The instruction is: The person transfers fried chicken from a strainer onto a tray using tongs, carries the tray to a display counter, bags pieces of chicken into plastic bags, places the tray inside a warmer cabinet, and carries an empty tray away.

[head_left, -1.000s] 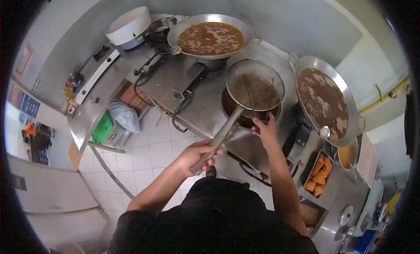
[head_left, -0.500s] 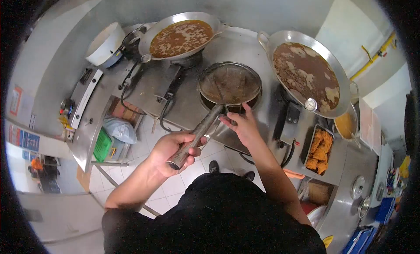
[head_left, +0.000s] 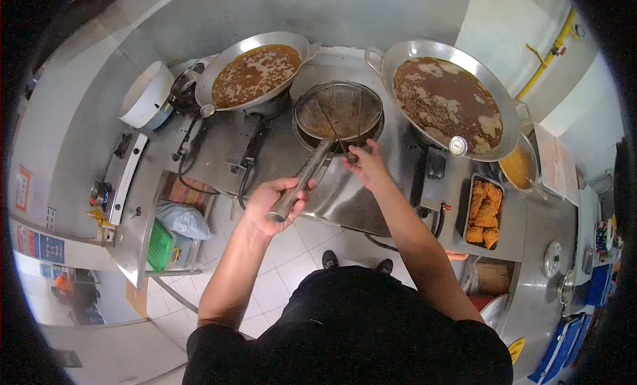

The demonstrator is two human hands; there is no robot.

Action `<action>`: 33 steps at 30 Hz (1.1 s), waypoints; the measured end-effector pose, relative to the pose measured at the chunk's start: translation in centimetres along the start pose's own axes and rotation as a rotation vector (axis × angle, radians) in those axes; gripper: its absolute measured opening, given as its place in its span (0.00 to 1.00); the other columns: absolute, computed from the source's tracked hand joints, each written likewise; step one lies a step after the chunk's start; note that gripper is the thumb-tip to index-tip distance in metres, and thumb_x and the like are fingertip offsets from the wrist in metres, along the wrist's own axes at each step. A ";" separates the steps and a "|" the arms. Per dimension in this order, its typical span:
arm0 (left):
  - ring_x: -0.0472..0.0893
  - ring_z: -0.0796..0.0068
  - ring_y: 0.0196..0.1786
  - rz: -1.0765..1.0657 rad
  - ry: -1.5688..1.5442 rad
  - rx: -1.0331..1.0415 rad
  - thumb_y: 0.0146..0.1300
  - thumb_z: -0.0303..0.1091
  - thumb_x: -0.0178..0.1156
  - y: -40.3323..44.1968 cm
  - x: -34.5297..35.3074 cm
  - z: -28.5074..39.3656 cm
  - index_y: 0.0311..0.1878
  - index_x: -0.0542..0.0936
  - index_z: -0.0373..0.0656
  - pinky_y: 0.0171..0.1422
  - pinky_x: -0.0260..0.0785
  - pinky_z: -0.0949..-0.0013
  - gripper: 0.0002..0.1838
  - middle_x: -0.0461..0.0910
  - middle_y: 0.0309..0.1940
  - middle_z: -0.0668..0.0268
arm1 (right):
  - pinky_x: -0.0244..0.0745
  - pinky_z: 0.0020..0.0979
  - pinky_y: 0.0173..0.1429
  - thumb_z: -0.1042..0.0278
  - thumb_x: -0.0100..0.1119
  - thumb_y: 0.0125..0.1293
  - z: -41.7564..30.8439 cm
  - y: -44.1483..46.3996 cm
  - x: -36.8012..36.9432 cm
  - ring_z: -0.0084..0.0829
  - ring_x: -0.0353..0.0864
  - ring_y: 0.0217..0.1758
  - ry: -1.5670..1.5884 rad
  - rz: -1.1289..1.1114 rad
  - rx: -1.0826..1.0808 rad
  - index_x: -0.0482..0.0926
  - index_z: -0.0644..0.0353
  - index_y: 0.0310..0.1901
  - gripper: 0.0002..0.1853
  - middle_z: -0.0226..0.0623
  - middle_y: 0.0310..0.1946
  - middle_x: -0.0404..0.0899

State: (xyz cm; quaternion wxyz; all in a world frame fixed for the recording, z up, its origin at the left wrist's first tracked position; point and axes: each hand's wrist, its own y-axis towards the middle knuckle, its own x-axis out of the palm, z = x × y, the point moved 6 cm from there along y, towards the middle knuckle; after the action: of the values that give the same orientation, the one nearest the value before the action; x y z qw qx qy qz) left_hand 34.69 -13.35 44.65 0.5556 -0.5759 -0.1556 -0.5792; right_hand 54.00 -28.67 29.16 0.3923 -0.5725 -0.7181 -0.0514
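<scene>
We are looking at a kitchen, fitted out for cooking in bulk by the look of it. Two large woks (head_left: 431,48) stand on burners (head_left: 273,106) along a steel counter (head_left: 338,196), each holding brown, foamy liquid (head_left: 451,106), with a dial (head_left: 458,145) at each rim. We also see a strainer (head_left: 340,113), a tray (head_left: 502,216) of fried-looking food (head_left: 486,209), a small stove (head_left: 129,179) and a tiled floor (head_left: 285,252).
</scene>
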 end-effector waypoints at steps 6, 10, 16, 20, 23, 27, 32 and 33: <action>0.87 0.53 0.48 0.004 0.063 0.194 0.74 0.47 0.49 0.1 2.4 -0.5 0.64 0.67 0.18 0.54 0.85 0.56 0.34 0.80 0.52 0.39 | 0.86 0.46 0.48 0.70 0.75 0.59 -0.8 1.2 0.0 0.44 0.84 0.45 -0.043 -0.007 0.102 0.47 0.51 0.73 0.50 0.46 0.51 0.73; 0.86 0.51 0.50 -0.063 0.019 0.195 0.72 0.52 0.52 0.2 1.7 -0.9 0.65 0.66 0.18 0.56 0.84 0.53 0.38 0.78 0.57 0.38 | 0.85 0.43 0.46 0.63 0.76 0.60 -0.8 -1.6 -1.4 0.43 0.85 0.45 -0.073 0.024 0.126 0.51 0.55 0.72 0.47 0.48 0.52 0.75; 0.85 0.56 0.53 0.038 -0.101 0.182 0.72 0.56 0.54 -0.6 0.4 -4.1 0.68 0.67 0.28 0.54 0.84 0.56 0.38 0.78 0.59 0.45 | 0.82 0.36 0.42 0.61 0.72 0.63 1.8 -14.3 -18.3 0.36 0.84 0.40 -0.507 0.303 -0.120 0.68 0.62 0.64 0.32 0.43 0.44 0.82; 0.82 0.63 0.53 0.115 -0.056 0.166 0.72 0.54 0.54 -0.5 -5.1 -6.1 0.70 0.68 0.38 0.46 0.81 0.66 0.33 0.76 0.63 0.50 | 0.79 0.32 0.36 0.64 0.65 0.67 1.1 -24.6 -34.6 0.30 0.83 0.32 -0.560 0.711 -0.075 0.71 0.65 0.60 0.24 0.43 0.43 0.85; 0.82 0.65 0.53 0.278 0.261 0.249 0.73 0.51 0.54 -0.3 -6.9 -6.3 0.67 0.71 0.43 0.47 0.79 0.65 0.28 0.78 0.61 0.55 | 0.74 0.28 0.27 0.65 0.69 0.64 0.1 -29.9 -41.1 0.28 0.83 0.29 -0.415 0.880 -0.072 0.69 0.60 0.60 0.26 0.40 0.37 0.83; 0.82 0.67 0.52 0.369 0.547 0.122 0.72 0.51 0.56 0.1 -7.2 -7.7 0.61 0.76 0.47 0.54 0.77 0.59 0.22 0.82 0.55 0.62 | 0.76 0.31 0.30 0.66 0.67 0.64 -2.2 -31.6 -47.3 0.30 0.83 0.29 -0.282 1.020 -0.096 0.68 0.60 0.62 0.27 0.42 0.38 0.82; 0.82 0.69 0.48 0.564 0.742 0.116 0.72 0.51 0.57 0.5 -11.4 -7.7 0.58 0.77 0.47 0.49 0.74 0.62 0.21 0.82 0.52 0.66 | 0.79 0.34 0.36 0.64 0.58 0.70 -7.7 -31.5 -56.9 0.32 0.84 0.39 -0.250 1.016 -0.341 0.65 0.59 0.67 0.26 0.41 0.51 0.81; 0.82 0.69 0.48 0.599 0.738 0.134 0.72 0.51 0.57 0.6 -11.7 -7.5 0.57 0.77 0.47 0.48 0.74 0.62 0.21 0.82 0.51 0.66 | 0.80 0.33 0.35 0.65 0.57 0.71 -8.8 -30.6 -59.1 0.32 0.84 0.39 -0.228 0.974 -0.345 0.63 0.58 0.69 0.27 0.41 0.51 0.80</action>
State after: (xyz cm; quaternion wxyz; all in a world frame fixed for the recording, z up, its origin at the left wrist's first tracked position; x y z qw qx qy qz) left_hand 28.23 -14.30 32.40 0.7521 -0.3142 0.1878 -0.5481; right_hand 34.23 -89.86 9.91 0.1901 -0.8980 -0.3883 0.0822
